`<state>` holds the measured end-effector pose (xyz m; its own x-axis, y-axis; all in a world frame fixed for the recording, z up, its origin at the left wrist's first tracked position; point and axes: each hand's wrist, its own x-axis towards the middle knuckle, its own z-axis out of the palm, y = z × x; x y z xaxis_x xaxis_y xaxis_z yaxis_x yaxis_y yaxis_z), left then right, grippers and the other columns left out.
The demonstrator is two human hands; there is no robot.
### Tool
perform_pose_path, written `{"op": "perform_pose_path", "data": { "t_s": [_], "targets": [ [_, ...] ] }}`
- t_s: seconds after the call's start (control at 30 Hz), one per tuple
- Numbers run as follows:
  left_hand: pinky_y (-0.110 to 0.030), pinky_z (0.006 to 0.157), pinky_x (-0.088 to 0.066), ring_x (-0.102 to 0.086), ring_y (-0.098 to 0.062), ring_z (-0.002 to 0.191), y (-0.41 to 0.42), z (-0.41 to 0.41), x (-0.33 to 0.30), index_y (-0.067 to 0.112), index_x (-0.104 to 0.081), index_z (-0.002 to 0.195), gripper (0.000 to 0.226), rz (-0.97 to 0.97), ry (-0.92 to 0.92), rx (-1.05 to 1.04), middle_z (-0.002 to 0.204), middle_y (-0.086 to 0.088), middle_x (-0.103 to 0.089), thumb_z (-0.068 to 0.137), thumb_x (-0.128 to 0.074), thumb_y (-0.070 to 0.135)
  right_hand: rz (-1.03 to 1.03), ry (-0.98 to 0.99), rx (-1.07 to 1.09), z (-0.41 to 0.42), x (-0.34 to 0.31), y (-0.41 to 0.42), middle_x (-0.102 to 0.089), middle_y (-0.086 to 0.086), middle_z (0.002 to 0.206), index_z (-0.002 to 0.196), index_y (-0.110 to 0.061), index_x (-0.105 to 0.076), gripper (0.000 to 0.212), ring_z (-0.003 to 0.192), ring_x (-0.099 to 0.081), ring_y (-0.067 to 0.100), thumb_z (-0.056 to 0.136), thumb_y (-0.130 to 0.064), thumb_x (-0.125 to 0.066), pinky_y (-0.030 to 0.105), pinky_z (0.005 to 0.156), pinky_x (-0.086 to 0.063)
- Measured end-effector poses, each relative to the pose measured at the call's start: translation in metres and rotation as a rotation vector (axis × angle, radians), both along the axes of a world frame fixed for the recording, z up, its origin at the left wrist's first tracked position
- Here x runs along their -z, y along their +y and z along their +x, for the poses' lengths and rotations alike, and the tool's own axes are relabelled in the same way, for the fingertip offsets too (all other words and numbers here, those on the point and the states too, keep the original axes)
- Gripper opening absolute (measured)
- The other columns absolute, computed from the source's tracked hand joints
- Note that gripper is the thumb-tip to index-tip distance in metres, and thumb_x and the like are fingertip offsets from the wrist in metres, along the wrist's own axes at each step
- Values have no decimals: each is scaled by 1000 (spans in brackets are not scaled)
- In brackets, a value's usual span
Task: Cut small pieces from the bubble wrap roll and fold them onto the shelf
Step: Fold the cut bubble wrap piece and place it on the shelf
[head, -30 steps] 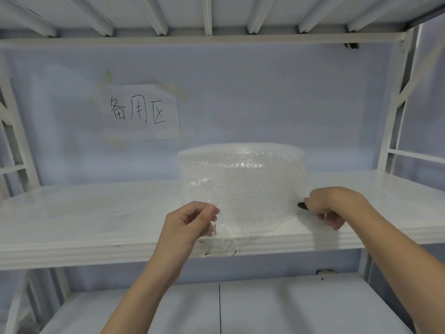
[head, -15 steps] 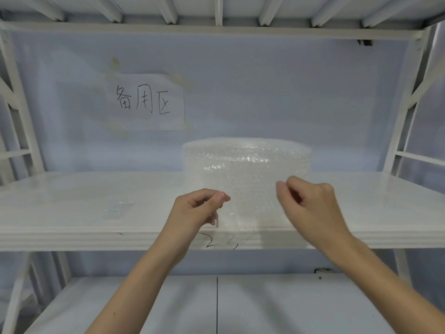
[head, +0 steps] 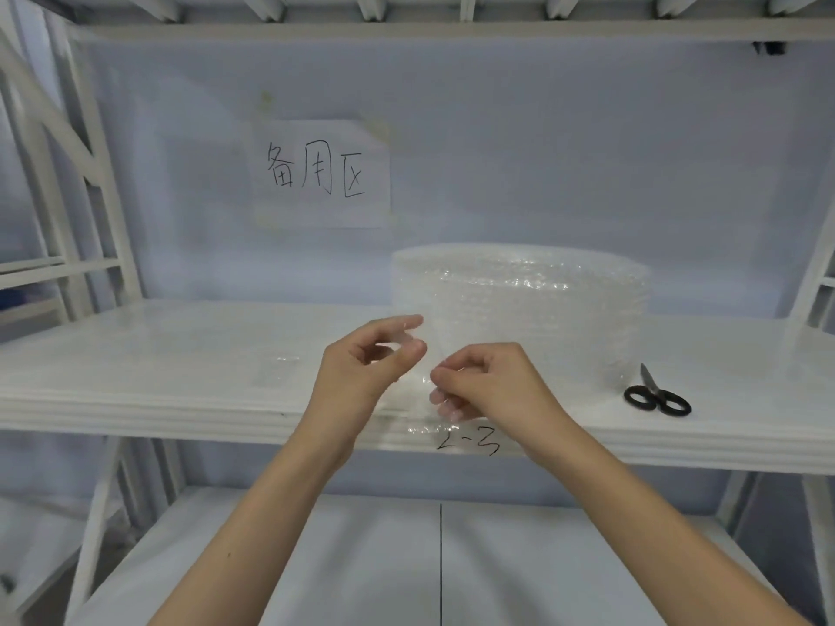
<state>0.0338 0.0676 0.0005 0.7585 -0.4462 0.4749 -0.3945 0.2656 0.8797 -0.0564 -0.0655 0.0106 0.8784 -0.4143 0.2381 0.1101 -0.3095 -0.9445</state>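
Note:
A clear bubble wrap roll (head: 542, 309) stands upright on the white shelf (head: 180, 381). In front of it hangs a small clear bubble wrap piece (head: 429, 377), hard to make out against the roll. My left hand (head: 366, 368) pinches its upper left edge between thumb and forefinger. My right hand (head: 488, 386) pinches it just to the right, fingers curled around the film. Black-handled scissors (head: 655, 395) lie flat on the shelf to the right of the roll, apart from both hands.
A paper sign (head: 321, 173) with handwriting is taped to the back wall. A flat clear piece (head: 280, 368) lies on the shelf left of my hands. White uprights (head: 90, 173) frame both sides, and a lower shelf (head: 406, 558) lies beneath.
My right hand has let go of the scissors, which now lie on the shelf, and moved left to grip the film beside my left hand. The view has shifted left.

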Motion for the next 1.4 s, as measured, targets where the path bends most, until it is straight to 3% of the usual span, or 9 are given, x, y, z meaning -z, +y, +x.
{"op": "perform_pose_path", "data": {
  "t_s": [0.2, 0.27, 0.5, 0.73, 0.87, 1.03, 1.2, 1.33, 1.4],
  "targets": [
    [-14, 71, -47, -62, -11, 82, 17, 8, 7, 29, -80, 83, 22, 34, -152, -35, 111, 12, -67, 81, -75, 8, 219, -21, -61, 17, 7, 10, -74, 16, 75, 91, 1, -71, 13, 60, -69, 18, 86, -9, -67, 22, 60, -57],
    [-15, 71, -48, -65, -10, 78, 22, 11, 10, 31, -80, 85, 23, 57, -162, -16, 118, 16, -64, 81, -75, 9, 297, -41, -87, 20, 7, 13, -73, 14, 75, 92, 3, -70, 13, 62, -69, 18, 87, -8, -66, 21, 59, -57],
    [-23, 82, -53, -70, -12, 103, 30, 14, 19, 35, -80, 90, 34, 83, -190, 45, 127, 20, -62, 84, -71, 4, 419, -90, -133, 25, 6, 18, -72, 16, 78, 89, 3, -71, 9, 69, -71, 23, 86, -2, -65, 21, 61, -58],
    [-15, 76, -49, -65, 4, 76, 32, 11, 22, 22, -80, 97, 30, 100, -161, 85, 131, 17, -61, 83, -69, -3, 451, -114, -130, 22, 4, 15, -71, 13, 75, 90, 2, -72, 9, 62, -70, 17, 85, -2, -65, 19, 57, -56],
    [-27, 92, -52, -66, -7, 110, 30, 14, 26, 22, -79, 102, 29, 102, -124, 111, 128, 12, -67, 85, -69, 1, 456, -106, -144, 21, 2, 13, -72, 11, 73, 87, -1, -73, 8, 62, -70, 16, 86, -1, -64, 19, 59, -57],
    [-25, 93, -53, -68, -10, 108, 28, 12, 28, 14, -77, 105, 27, 60, -94, 142, 113, 6, -75, 86, -66, -2, 480, -112, -139, 22, 1, 11, -72, 15, 82, 96, 6, -70, 14, 64, -71, 16, 86, -1, -64, 20, 60, -57],
    [-26, 82, -51, -64, -14, 86, 28, 12, 29, 26, -79, 102, 31, 76, -89, 124, 100, -2, -77, 86, -68, 1, 539, -121, -144, 24, 0, 10, -71, 17, 83, 100, 9, -67, 15, 65, -71, 16, 87, 3, -61, 22, 62, -59],
    [-35, 82, -52, -63, -33, 80, 28, 12, 29, 27, -79, 101, 30, 77, -107, 92, 97, -9, -75, 87, -67, 3, 539, -114, -151, 23, -1, 10, -71, 16, 80, 96, 7, -68, 13, 65, -71, 18, 86, 2, -62, 22, 64, -59],
    [-34, 86, -54, -68, -24, 81, 29, 10, 28, 26, -80, 99, 24, 74, -98, 93, 94, -1, -78, 89, -66, 8, 527, -107, -148, 24, 0, 10, -71, 17, 80, 95, 7, -69, 12, 65, -71, 19, 86, 2, -63, 22, 65, -59]
  ]
}}
